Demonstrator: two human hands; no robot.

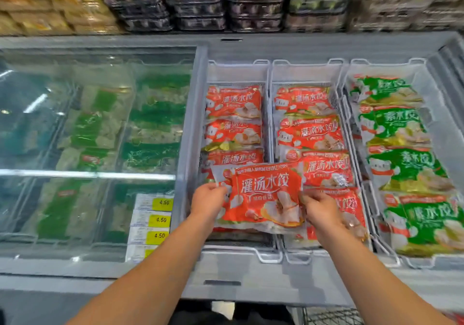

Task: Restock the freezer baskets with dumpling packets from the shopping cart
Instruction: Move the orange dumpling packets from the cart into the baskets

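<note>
While we are leaning over the open chest freezer (pixel 251 46), our left hand (pixel 207 201) is pinching the left edge of a red dumpling packet (pixel 263 196) and our right hand (pixel 320 209) is pinching its right edge, both clamped on it. We are holding the packet flat above the near end of the left basket (pixel 236 73), where three red packets (pixel 233 104) are lying in a row and a gap seems to be waiting. Beside it, the middle basket (pixel 305 72) is looking nearly full of red packets, and the right basket (pixel 384 68) is holding green packets (pixel 394 124). We are judging the restocking to be well along, with this packet not yet laid down. A corner of the shopping cart (pixel 331 316) is showing below; its contents are hidden. To the left, a closed glass lid (pixel 88 136) is covering more goods, with yellow price tags (pixel 160 219) near its edge. Nothing is blocking the drop.
</note>
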